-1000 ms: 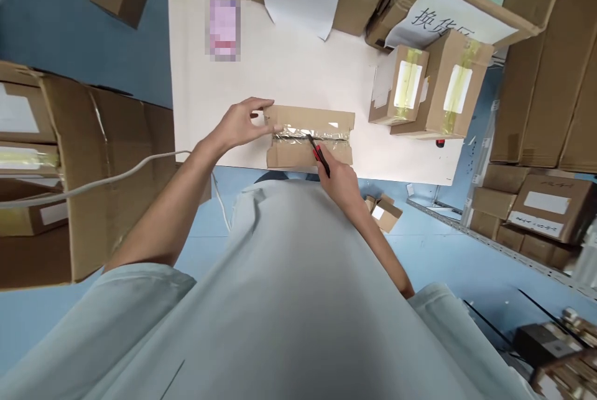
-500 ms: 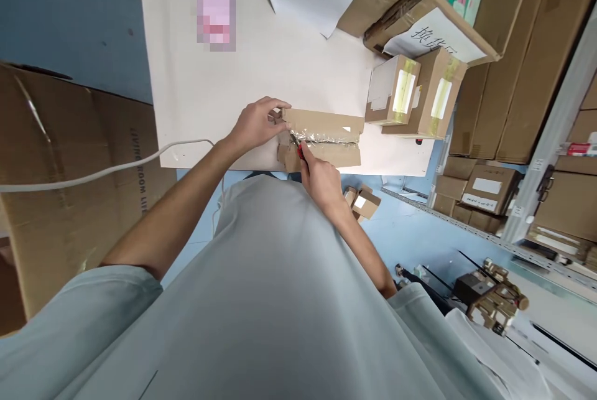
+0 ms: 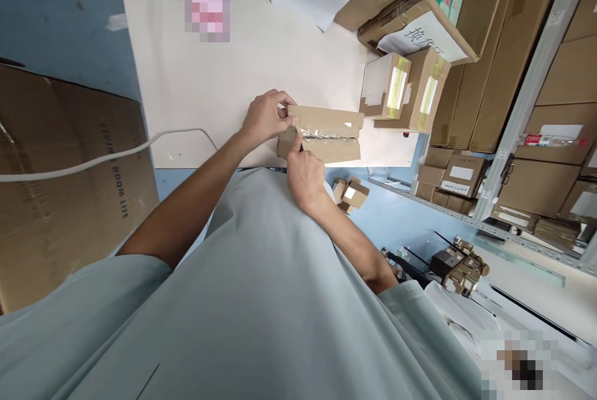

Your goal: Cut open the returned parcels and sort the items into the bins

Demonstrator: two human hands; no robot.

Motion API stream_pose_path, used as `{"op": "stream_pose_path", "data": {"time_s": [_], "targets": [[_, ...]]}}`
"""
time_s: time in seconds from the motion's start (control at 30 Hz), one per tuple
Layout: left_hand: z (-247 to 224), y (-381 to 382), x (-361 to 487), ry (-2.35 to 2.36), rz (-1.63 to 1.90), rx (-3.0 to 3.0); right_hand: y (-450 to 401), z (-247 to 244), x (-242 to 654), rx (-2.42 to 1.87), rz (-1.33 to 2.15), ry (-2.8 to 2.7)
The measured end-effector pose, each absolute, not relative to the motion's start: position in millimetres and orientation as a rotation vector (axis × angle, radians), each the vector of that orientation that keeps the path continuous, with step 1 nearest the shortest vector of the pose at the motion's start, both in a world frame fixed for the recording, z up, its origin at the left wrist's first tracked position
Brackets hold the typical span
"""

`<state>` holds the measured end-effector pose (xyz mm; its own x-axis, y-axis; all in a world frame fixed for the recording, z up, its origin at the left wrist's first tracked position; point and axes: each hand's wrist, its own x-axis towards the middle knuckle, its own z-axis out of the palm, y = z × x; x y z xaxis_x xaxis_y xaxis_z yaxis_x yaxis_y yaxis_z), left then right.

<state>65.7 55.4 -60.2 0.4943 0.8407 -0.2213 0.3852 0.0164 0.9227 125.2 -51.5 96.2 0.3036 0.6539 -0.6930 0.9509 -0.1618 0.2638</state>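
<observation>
A small cardboard box (image 3: 329, 120) with clear tape along its middle seam lies at the table's front edge. Its left end is pinched by my left hand (image 3: 269, 115), thumb and fingers closed on the cardboard. My right hand (image 3: 305, 176) is at the box's near left side, index finger stretched toward the taped seam and the other fingers curled. A small dark piece of a tool shows beside that finger; most of it is hidden in the hand.
Two taped boxes (image 3: 385, 86) stand right of the work, below an open carton (image 3: 438, 27) with papers. A white cable (image 3: 180, 131) crosses the table's left side. A large carton (image 3: 69, 188) stands at left, shelves (image 3: 497, 170) at right.
My right hand has moved slightly left and turned, and the red part of the tool no longer shows. The left hand still holds the box end. The view has shifted a little.
</observation>
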Motion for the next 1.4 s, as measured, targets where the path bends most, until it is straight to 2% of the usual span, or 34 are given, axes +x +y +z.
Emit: {"op": "stream_pose_path", "data": {"time_s": [0.47, 1.4], "targets": [[-59.5, 37.8, 69.5, 1.106, 0.547, 1.508, -48.5, 118.0, 131.7, 1.852, -0.718, 1.316], [-50.6, 36.8, 64.2, 1.143, 0.473, 1.595, -44.1, 110.4, 151.0, 1.939, -0.749, 1.428]]}}
